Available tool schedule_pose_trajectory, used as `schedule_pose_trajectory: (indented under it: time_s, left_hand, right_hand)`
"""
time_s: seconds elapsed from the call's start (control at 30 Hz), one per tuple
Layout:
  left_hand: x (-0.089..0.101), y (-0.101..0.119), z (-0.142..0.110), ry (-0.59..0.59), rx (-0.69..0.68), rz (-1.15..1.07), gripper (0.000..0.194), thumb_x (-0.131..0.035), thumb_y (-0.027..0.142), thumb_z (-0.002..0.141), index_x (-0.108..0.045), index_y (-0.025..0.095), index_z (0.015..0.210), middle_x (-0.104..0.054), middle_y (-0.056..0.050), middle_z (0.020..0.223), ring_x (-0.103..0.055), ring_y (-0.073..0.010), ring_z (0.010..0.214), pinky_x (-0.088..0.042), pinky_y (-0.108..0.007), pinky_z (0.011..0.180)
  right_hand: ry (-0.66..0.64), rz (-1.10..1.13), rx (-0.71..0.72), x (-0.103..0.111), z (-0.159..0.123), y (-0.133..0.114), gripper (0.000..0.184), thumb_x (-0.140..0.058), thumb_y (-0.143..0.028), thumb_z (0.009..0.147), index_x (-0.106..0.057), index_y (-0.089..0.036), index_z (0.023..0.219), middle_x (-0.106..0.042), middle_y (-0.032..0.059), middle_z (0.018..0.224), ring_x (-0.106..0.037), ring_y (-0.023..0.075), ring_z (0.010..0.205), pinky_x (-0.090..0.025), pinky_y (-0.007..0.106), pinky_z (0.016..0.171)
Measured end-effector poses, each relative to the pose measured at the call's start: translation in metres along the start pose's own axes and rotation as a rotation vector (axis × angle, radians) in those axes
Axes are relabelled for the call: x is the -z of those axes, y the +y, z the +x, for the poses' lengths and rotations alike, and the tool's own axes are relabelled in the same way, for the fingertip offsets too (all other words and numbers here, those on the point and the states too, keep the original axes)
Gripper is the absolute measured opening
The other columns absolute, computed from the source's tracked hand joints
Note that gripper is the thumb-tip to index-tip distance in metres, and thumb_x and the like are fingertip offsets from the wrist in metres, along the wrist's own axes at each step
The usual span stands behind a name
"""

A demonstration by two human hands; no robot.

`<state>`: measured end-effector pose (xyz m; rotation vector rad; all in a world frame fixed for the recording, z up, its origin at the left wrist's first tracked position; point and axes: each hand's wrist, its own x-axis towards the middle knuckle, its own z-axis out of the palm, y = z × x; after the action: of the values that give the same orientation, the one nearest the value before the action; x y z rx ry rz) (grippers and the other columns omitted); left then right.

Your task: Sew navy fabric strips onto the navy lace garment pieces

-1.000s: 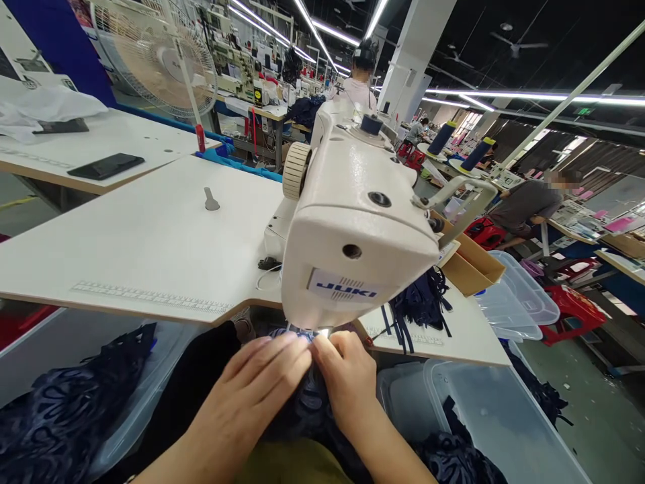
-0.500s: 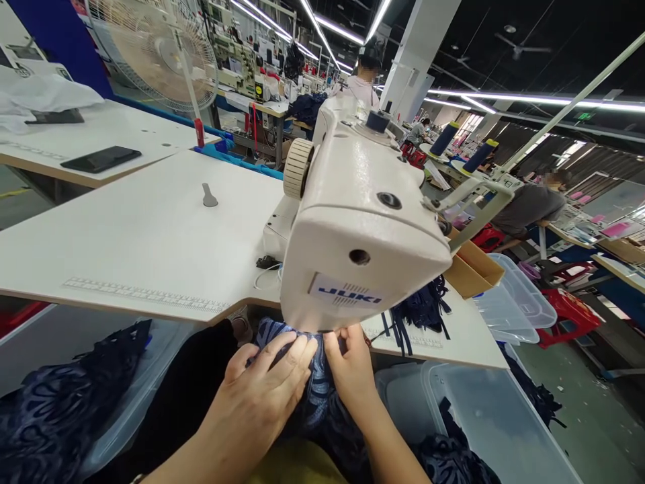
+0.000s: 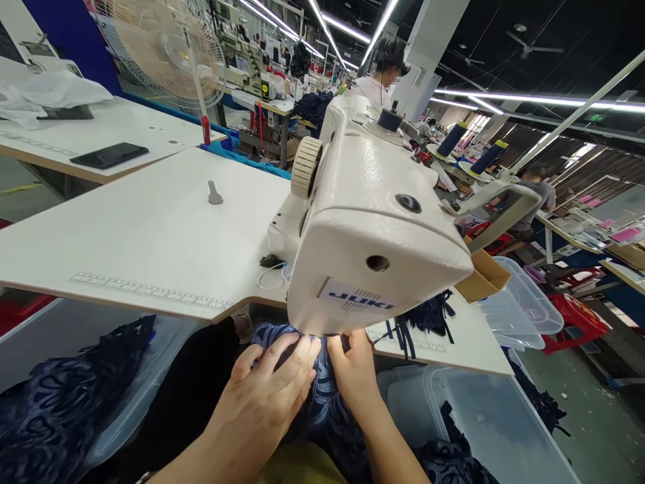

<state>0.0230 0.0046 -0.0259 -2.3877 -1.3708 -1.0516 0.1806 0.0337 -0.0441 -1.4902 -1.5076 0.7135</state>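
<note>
A navy lace fabric [image 3: 322, 396] with a shiny embroidered pattern runs from my lap up under the head of a white JUKI sewing machine [image 3: 380, 235]. My left hand [image 3: 275, 383] lies over the fabric's left part, its fingers bent and close together, gripping it. On the other side, my right hand [image 3: 355, 370] pinches the fabric edge with thumb and fingers. The fingertips of both hands are close under the machine head, which hides the needle and presser foot. Beside my right hand, a small dark tool or cord shows partly at the table edge.
Navy strips [image 3: 428, 319] lie right of the machine. Plastic bins hold more navy lace [image 3: 75, 396] at left and right. On the white table [image 3: 151, 222] is a small grey metal piece [image 3: 215, 193]. A phone [image 3: 109, 155], a fan [image 3: 166, 54] and co-workers are farther off.
The view has shifted slightly, so the machine sits a little farther right. Both hands keep their hold on the fabric, which has shifted slightly between them. A co-worker behind the machine has turned.
</note>
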Motion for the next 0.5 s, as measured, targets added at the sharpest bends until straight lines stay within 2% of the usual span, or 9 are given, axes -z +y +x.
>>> schedule_pose_trajectory:
  time_s: [0.1,0.17,0.27,0.37,0.43,0.5]
  left_hand:
    - [0.001,-0.002,-0.001,-0.001,-0.011,0.004,0.027,-0.046,0.024,0.096,-0.061,0.027,0.118,-0.069,0.004,0.114,-0.063,-0.0165,0.101,-0.034,-0.036,0.085]
    - [0.001,-0.003,-0.002,-0.013,-0.032,0.018,0.028,-0.043,0.022,0.096,-0.061,0.026,0.117,-0.069,0.004,0.116,-0.062,-0.0176,0.103,-0.034,-0.037,0.087]
    - [0.000,-0.007,-0.004,-0.027,-0.100,0.033,0.030,-0.040,0.020,0.097,-0.060,0.024,0.118,-0.066,0.002,0.121,-0.061,-0.0203,0.105,-0.035,-0.039,0.087]
    - [0.000,-0.010,-0.004,0.009,-0.117,0.034,0.034,-0.032,0.019,0.098,-0.062,0.022,0.114,-0.067,0.001,0.119,-0.061,-0.0233,0.104,-0.035,-0.043,0.087]
    - [0.001,-0.011,-0.001,0.016,-0.131,0.051,0.036,-0.029,0.021,0.099,-0.062,0.020,0.113,-0.069,0.000,0.116,-0.062,-0.0237,0.102,-0.035,-0.043,0.086]
    - [0.004,-0.012,0.003,0.010,-0.173,0.061,0.033,-0.034,0.027,0.098,-0.061,0.020,0.115,-0.070,0.000,0.114,-0.063,-0.0218,0.098,-0.036,-0.040,0.084]
  right_hand:
    - [-0.001,-0.012,0.050,0.001,0.004,0.010,0.014,-0.044,-0.028,0.092,-0.056,-0.019,0.092,-0.063,-0.0001,0.074,-0.058,0.0145,0.068,-0.043,0.025,0.064]
    - [0.023,-0.131,0.101,0.002,0.012,0.025,0.023,-0.037,-0.026,0.094,-0.058,-0.018,0.090,-0.065,0.0031,0.078,-0.059,0.0159,0.073,-0.045,0.026,0.068]
    - [0.058,-0.350,0.140,0.007,0.032,0.054,0.025,-0.037,-0.022,0.092,-0.061,-0.016,0.089,-0.067,0.0104,0.089,-0.060,0.0212,0.086,-0.046,0.033,0.079]
    - [0.104,-0.392,0.111,0.018,0.054,0.079,0.022,-0.043,-0.016,0.087,-0.063,-0.013,0.094,-0.066,0.0160,0.100,-0.059,0.0250,0.097,-0.042,0.040,0.089]
    - [0.127,-0.375,0.088,0.025,0.062,0.084,0.024,-0.042,-0.015,0.086,-0.063,-0.011,0.099,-0.064,0.0183,0.107,-0.057,0.0257,0.104,-0.040,0.042,0.094]
    - [0.117,-0.328,0.075,0.029,0.060,0.079,0.028,-0.038,-0.018,0.091,-0.062,-0.011,0.103,-0.064,0.0171,0.109,-0.057,0.0242,0.105,-0.042,0.040,0.093]
